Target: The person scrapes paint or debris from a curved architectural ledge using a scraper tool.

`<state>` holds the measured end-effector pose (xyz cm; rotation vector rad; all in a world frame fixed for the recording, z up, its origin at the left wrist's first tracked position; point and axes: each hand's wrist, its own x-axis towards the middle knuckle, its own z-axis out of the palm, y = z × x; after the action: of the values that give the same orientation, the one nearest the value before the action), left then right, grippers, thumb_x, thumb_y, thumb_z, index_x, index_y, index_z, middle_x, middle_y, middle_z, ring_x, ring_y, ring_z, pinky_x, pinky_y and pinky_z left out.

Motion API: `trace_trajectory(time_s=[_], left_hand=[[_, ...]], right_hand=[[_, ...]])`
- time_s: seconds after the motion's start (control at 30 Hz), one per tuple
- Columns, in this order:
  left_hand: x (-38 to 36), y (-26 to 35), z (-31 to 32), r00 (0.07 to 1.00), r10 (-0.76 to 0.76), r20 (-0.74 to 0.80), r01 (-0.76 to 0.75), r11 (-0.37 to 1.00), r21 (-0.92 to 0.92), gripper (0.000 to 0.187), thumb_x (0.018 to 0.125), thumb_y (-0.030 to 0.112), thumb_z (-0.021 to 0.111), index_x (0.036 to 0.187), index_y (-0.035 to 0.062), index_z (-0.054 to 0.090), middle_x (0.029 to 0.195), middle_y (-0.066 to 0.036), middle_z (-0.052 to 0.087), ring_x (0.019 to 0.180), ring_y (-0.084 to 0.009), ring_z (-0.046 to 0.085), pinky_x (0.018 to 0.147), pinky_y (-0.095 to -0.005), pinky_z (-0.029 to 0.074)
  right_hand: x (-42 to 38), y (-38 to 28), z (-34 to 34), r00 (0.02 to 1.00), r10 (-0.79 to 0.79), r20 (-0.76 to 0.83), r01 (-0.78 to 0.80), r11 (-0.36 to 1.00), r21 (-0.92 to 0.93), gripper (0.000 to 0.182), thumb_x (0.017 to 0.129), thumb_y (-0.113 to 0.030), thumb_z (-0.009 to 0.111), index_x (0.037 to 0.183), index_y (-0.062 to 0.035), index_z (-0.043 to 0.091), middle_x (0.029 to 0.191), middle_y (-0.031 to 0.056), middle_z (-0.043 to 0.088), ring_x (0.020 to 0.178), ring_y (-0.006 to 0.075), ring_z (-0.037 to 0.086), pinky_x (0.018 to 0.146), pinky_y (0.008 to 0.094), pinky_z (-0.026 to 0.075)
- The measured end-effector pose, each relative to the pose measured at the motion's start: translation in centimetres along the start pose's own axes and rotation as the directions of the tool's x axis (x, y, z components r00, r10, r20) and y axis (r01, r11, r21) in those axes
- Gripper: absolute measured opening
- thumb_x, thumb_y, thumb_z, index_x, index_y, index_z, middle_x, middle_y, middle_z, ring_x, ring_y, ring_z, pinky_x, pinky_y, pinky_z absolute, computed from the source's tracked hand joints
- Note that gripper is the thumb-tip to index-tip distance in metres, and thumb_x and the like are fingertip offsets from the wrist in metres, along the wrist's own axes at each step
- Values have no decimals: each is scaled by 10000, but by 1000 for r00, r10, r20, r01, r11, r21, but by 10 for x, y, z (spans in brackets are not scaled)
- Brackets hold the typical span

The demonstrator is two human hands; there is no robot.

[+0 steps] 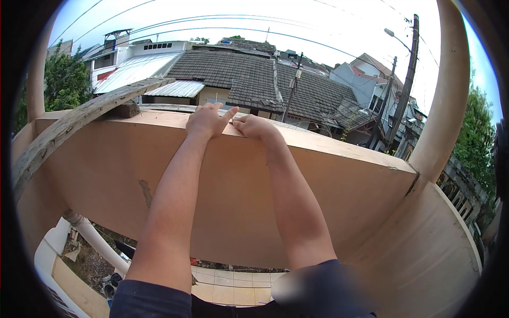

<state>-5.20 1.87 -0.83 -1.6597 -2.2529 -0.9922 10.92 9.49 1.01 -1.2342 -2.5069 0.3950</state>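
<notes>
Both arms reach forward to the top of a peach-coloured parapet wall (339, 143). My left hand (207, 121) rests on the ledge, its thumb stretched to the right and its fingers bent over the top, their tips partly hidden. Close beside it, my right hand (257, 127) lies on the same ledge with its fingers drawn together and pointing left, almost meeting the left thumb. I cannot tell what, if anything, is between the right fingers. A thin pale upright line (216, 97) shows just above the left fingers.
A weathered wooden plank (79, 114) leans over the wall at left, near a small dark block (125, 109). Round columns (448, 85) stand at both sides. Below lies a tiled floor (233, 281). Beyond are tiled roofs (212, 66), overhead wires and a utility pole (405, 79).
</notes>
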Motion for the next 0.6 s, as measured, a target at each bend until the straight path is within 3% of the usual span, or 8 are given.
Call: trace_trajectory(time_s=[0.1,0.17,0.3,0.37,0.4,0.47,0.53,0.6], left_hand=[[-1,-1,0,1000,-10,-3,10,1000,-7,909,986,872,419,1563,191,590,1615,-91,567,1526,-268,485,1219,-507,454],[-1,2,-1,1000,-6,-1,6,1000,-14,904,987,871,417,1558,193,593,1614,-90,568,1525,-268,487,1216,-509,457],[-3,2,-4,1000,-16,8,16,1000,-4,899,991,870,410,1570,203,577,1612,-88,571,1523,-265,491,1216,-504,459],[-4,2,-2,1000,-13,2,13,1000,-13,903,991,868,412,1579,200,567,1613,-89,570,1522,-266,492,1219,-499,455],[-3,2,0,1000,-14,-12,14,1000,-12,906,992,867,413,1580,196,566,1616,-89,567,1519,-266,497,1222,-496,452],[-1,0,1,999,-19,-30,18,1000,-10,908,992,866,414,1581,191,564,1619,-88,565,1516,-267,501,1225,-493,448],[-2,0,0,1000,-15,-18,15,1000,-19,915,993,865,413,1583,181,558,1622,-87,564,1514,-268,504,1228,-492,443],[-1,-1,1,1000,-13,-26,13,1000,-17,918,992,867,413,1580,178,560,1619,-89,568,1517,-269,502,1225,-494,446]], right_hand=[[-7,-6,2,1000,23,11,-23,999,44,445,1125,-467,516,1443,-230,718,1408,118,735,1329,357,663,1159,485,475],[-11,-13,9,894,313,-321,-361,927,-100,382,1101,-445,580,1353,-228,769,1296,84,787,1281,330,701,1178,479,468],[-9,-11,7,878,358,-319,-403,911,-88,387,1088,-475,601,1300,-212,789,1297,75,785,1283,319,698,1163,452,482],[-6,-8,3,976,193,-98,-192,981,16,400,1074,-481,621,1367,-252,770,1341,60,772,1291,302,695,1186,444,465],[-5,-3,2,976,193,-99,-192,981,14,400,1074,-481,621,1367,-252,770,1341,60,772,1291,302,695,1186,444,465],[-3,5,0,999,-41,-1,41,996,80,422,1069,-475,627,1438,-299,730,1377,66,757,1291,290,693,1156,450,492],[-1,7,0,995,-94,39,91,993,68,450,1058,-448,641,1492,-334,680,1387,74,753,1282,282,695,1134,453,507],[-5,5,-2,998,-58,-4,58,993,100,411,1039,-374,652,1430,-279,738,1327,70,780,1222,296,727,1166,445,485]])
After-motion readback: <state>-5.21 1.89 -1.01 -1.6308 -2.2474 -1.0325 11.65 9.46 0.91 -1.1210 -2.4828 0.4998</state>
